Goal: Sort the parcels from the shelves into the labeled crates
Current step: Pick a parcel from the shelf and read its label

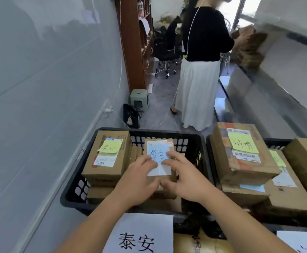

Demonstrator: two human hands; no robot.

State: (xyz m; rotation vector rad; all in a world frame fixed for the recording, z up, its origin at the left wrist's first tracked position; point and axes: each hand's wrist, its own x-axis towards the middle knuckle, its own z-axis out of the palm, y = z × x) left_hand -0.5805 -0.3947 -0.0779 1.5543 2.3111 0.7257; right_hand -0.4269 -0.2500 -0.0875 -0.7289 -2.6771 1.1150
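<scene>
A narrow corridor with a pale wall on the left and a grey floor runs ahead, where another person in a black top and white skirt (200,70) stands at some stacked brown parcels further off. In the foreground sit two black plastic crates side by side. The left crate (167,133) carries a white paper sign (139,234) at its near edge, and a parcel with a yellow note (106,156) already lies in its left half. The small parcel with a blue note (158,143) is over the middle of this crate, resting on or just above other boxes; I cannot tell which. Its long axis runs away from the person, toward the far rim. Both hands are on it: the left hand (139,181) and the right hand (183,178) lie with fingers fairly straight across its top and thumbs curled against the near end, meeting at its centre, so neither is nearer. The handwriting on the blue note seems to match the sign, so I judge the parcel belongs here and only needs releasing. The right crate (275,141), just beside, is piled high with parcels.
</scene>
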